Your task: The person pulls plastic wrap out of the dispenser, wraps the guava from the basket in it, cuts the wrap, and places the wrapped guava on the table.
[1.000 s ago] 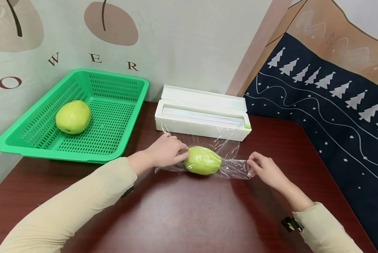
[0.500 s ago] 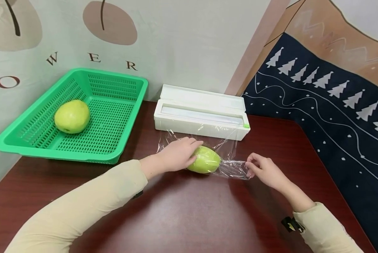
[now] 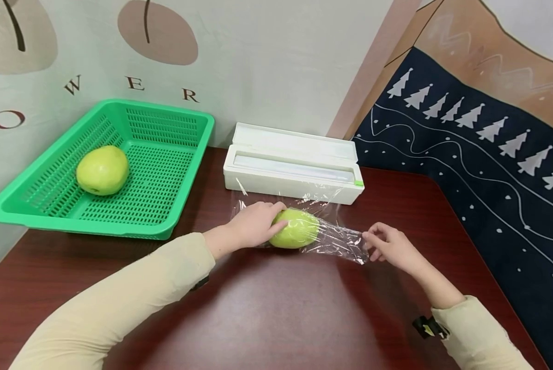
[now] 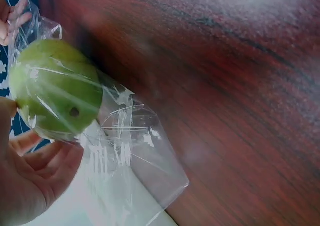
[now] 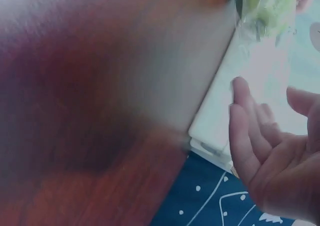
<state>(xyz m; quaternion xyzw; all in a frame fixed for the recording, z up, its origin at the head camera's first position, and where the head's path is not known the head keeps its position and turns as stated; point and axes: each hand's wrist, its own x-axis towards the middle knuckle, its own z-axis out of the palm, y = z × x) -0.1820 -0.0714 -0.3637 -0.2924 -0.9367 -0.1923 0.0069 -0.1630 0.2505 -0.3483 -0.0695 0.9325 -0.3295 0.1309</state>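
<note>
A yellow-green oval fruit [image 3: 296,229], its kind unclear, lies on the table wrapped in clear plastic film [image 3: 343,240]. My left hand [image 3: 256,224] holds its left end, thumb on the near side and fingers over the top; in the left wrist view, thumb and fingers lie around the fruit [image 4: 57,88], and loose film [image 4: 145,136] spreads beside it. At the film's twisted right end is my right hand [image 3: 389,246]. The right wrist view shows that hand [image 5: 272,146] with thumb and fingers apart and no film seen between them.
Behind the fruit stands a white cling film box [image 3: 294,189], lid raised, close to the wall. A green plastic basket [image 3: 184,203] at the left contains another yellow-green fruit [image 3: 102,170]. Dark blue cloth with white trees [image 3: 465,139] borders the table [image 3: 294,318] at the right.
My left hand has moved right onto the fruit's left end. The fruit has shifted slightly left and up. The film's right end now hangs lower, and the right hand's fingers have loosened.
</note>
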